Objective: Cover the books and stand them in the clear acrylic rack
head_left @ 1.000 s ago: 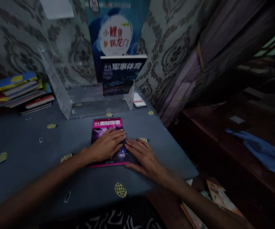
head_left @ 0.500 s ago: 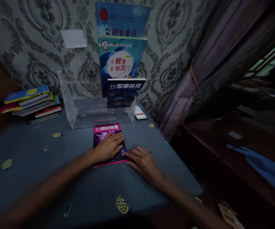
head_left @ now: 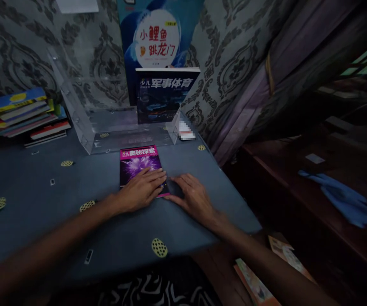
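Note:
A thin book with a pink and purple cover (head_left: 139, 163) lies flat on the blue-grey tabletop (head_left: 116, 238). My left hand (head_left: 143, 187) rests flat on its lower part, fingers stretched to the right. At the book's lower right corner is my right hand (head_left: 193, 195), fingers extended and thumb at the edge; it holds nothing. Just behind the book stands a clear acrylic rack (head_left: 107, 142). A dark blue book (head_left: 164, 95) leans upright in its right part, and a taller teal book (head_left: 158, 38) stands behind that one.
A stack of books (head_left: 27, 114) is at the back left. A small white item (head_left: 186, 129) lies right of the rack. Beyond the table's right edge are a purple curtain (head_left: 244, 106), a blue cloth (head_left: 345, 197) and papers low down (head_left: 255, 282).
The view has tilted down and come nearer. My left hand now sits lower on the book, uncovering more of its cover. My right thumb and fingers are spread wider at the corner.

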Demonstrator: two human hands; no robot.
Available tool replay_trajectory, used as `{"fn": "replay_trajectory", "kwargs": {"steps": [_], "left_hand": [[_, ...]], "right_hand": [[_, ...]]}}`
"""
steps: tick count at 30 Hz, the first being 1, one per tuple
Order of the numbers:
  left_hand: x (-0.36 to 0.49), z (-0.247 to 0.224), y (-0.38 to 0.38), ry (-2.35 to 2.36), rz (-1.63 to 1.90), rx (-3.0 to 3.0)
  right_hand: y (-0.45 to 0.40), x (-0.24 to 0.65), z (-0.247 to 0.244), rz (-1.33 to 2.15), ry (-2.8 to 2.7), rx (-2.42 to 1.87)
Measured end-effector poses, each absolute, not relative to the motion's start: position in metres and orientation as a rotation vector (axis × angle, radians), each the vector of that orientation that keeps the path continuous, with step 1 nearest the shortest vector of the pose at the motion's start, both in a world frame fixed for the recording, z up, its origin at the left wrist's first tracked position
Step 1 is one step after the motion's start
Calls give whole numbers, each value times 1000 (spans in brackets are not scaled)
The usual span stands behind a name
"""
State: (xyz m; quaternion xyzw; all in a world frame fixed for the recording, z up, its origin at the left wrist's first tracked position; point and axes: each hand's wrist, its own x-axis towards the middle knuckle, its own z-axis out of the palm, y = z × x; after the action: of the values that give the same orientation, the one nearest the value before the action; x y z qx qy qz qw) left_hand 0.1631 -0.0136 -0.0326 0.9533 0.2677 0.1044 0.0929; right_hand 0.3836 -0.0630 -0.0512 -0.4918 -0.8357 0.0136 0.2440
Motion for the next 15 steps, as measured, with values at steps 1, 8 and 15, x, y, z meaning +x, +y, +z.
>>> {"fn": "replay_trajectory", "kwargs": {"steps": [1,8,15], "left_hand": [[163,-31,-20,772,298,2830],[158,-28,-53,733,249,2850],[129,-28,-69,805,229,2952]], "right_hand": [[-63,384,-51,30,-2274,-1340],[-61,386,-51,44,-2331,-1264],[-66,385,-47,130,-2391,-1127]]}}
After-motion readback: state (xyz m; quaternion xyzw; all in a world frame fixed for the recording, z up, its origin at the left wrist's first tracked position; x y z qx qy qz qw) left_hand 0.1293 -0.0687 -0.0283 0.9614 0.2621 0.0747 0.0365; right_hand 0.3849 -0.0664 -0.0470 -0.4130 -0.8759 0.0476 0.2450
